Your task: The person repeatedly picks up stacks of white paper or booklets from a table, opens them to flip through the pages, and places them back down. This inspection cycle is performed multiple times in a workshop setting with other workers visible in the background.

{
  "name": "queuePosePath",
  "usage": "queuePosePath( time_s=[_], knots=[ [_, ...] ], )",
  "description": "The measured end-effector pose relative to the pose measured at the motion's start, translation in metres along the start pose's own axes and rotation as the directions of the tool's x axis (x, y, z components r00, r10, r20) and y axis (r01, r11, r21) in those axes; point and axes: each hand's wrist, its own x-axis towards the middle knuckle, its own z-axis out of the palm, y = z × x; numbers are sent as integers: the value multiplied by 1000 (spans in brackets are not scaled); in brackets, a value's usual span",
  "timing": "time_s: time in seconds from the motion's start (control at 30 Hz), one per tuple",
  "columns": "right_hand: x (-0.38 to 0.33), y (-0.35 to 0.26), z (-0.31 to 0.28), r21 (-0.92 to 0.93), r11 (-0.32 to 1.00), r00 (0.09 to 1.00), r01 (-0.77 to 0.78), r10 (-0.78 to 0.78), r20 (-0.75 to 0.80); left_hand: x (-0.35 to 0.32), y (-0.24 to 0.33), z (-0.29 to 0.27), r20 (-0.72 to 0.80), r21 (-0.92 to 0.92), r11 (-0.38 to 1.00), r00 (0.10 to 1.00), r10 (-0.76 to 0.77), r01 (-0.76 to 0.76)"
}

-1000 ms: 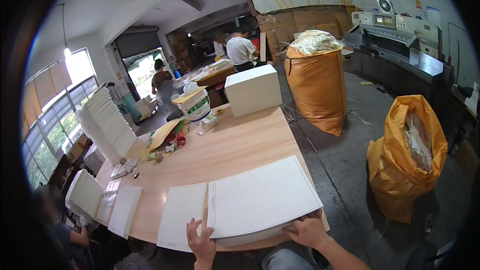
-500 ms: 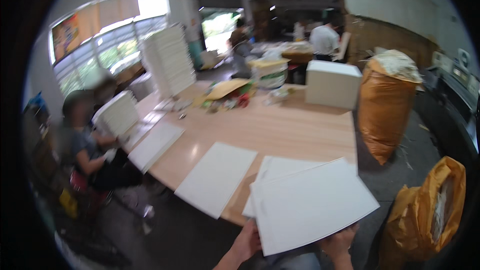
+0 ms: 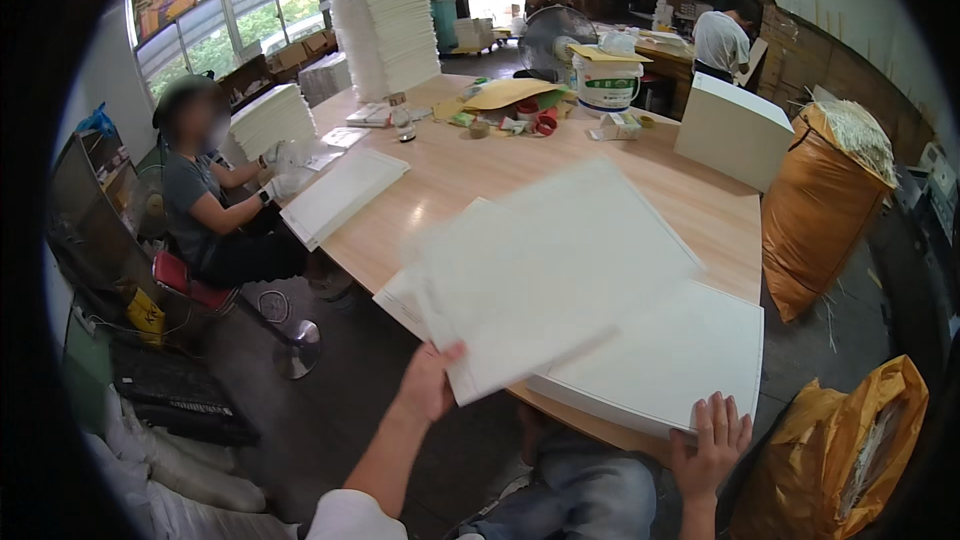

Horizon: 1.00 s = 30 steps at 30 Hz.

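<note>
A large white sheet (image 3: 555,270), smeared by motion, is gripped at its near left corner by my left hand (image 3: 430,385). It hangs tilted over the near part of the table; whether it is one sheet or a few layers I cannot tell. Beneath its right side lies a stack of white sheets (image 3: 665,365) at the table's near right corner. My right hand (image 3: 712,440) rests with spread fingers on that stack's near edge. Under the held sheet's left side, part of another white sheet or pile (image 3: 398,302) pokes out; the rest is hidden.
The wooden table (image 3: 720,240) bears a white block-like stack (image 3: 735,130), a bucket (image 3: 605,80), scraps with tape rolls, and a tall white stack (image 3: 385,30). A co-worker (image 3: 205,190) sits at left. Orange sacks (image 3: 825,210) stand at right.
The held sheet has moved left, away from above the right stack. My right hand has let go of it and now lies on the stack. The view has shifted too.
</note>
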Motion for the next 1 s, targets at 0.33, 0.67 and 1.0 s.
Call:
queuePosePath(
  time_s=[0.33, 0.67, 1.0],
  knots=[
    [-1, 0, -4, -25, 1000, 1000, -3, 3, 8, 102, -22, -79, -341, -56, 998, 940, -23, 4],
    [-1, 2, 0, -50, 999, 999, -2, 0, -39, 112, -30, -77, -395, 15, 996, 915, -77, 91],
    [-1, 3, 1, 36, 999, 999, -22, 23, -27, 119, -37, -90, -352, 30, 998, 935, -44, 58]
  ],
)
